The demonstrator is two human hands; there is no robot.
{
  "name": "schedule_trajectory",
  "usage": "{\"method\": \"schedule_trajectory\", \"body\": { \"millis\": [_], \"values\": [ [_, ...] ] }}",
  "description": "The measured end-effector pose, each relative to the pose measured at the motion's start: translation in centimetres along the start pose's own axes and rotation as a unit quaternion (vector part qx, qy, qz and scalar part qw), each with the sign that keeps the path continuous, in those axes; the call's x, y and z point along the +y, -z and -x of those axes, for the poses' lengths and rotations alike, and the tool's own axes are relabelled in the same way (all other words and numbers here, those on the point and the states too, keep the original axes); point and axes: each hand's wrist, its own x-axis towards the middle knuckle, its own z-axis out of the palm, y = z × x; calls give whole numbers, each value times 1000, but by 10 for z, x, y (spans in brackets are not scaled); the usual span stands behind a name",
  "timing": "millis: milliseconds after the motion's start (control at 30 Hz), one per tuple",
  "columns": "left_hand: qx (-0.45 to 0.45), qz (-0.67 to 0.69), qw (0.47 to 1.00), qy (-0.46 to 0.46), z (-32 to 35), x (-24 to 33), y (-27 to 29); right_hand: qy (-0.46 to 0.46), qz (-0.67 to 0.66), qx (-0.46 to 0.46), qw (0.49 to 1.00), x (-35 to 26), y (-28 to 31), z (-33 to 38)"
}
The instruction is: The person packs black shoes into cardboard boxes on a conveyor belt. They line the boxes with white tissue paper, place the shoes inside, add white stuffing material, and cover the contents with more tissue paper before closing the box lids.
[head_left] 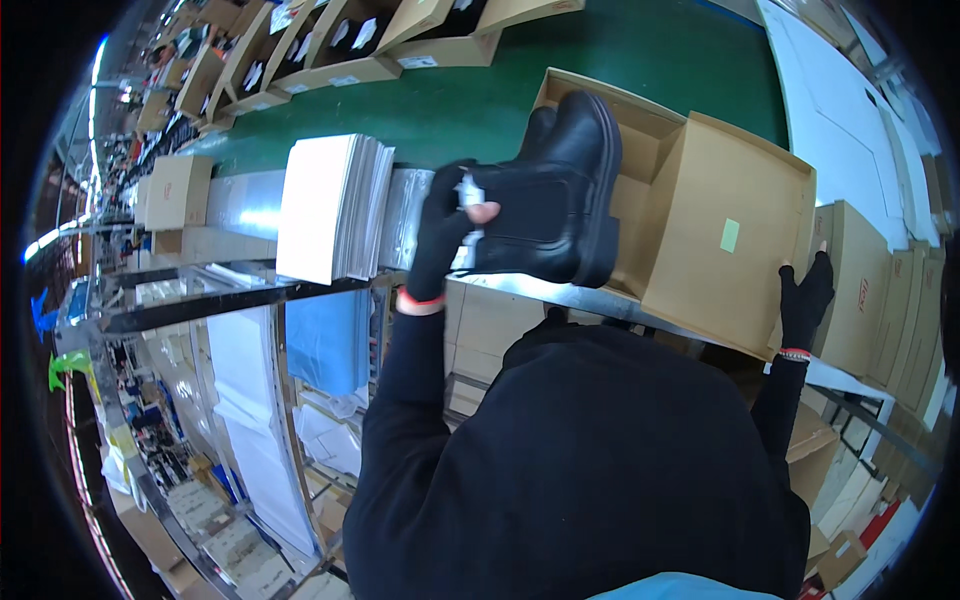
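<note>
My left hand [438, 235], in a black fingerless glove, is closed round the shaft tops of a pair of black ankle boots [540, 215]. White paper shows at the boot opening beside my fingers. The boots lie sideways, soles to the right, over the left part of an open brown shoebox [635, 165]. Hinged toward me and to the right is the box's lid [735, 235], with a pale green sticker inside. My right hand [806, 295], gloved the same way, grips the lid's right edge, thumb on the inner side; some fingers are hidden.
A stack of white paper sheets [325, 210] stands left of the boots on the metal bench. Closed shoeboxes [860, 290] stand in a row at the right. Open boxes with black contents [340, 50] line the far side of a green conveyor belt [640, 40].
</note>
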Motion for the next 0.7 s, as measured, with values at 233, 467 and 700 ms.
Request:
{"method": "schedule_trajectory", "body": {
  "millis": [233, 467, 700],
  "values": [
    [46, -339, 917, -205, 35, 81, 94, 136, -255, -60, 956, -137, -3, -5],
    [124, -481, 858, -133, 36, 17, 131, 380, -190, -375, 824, -217, -64, 52],
    [176, -389, 870, -246, 43, -94, 147, 389, -105, -423, 811, -211, -74, 39]
  ]
}}
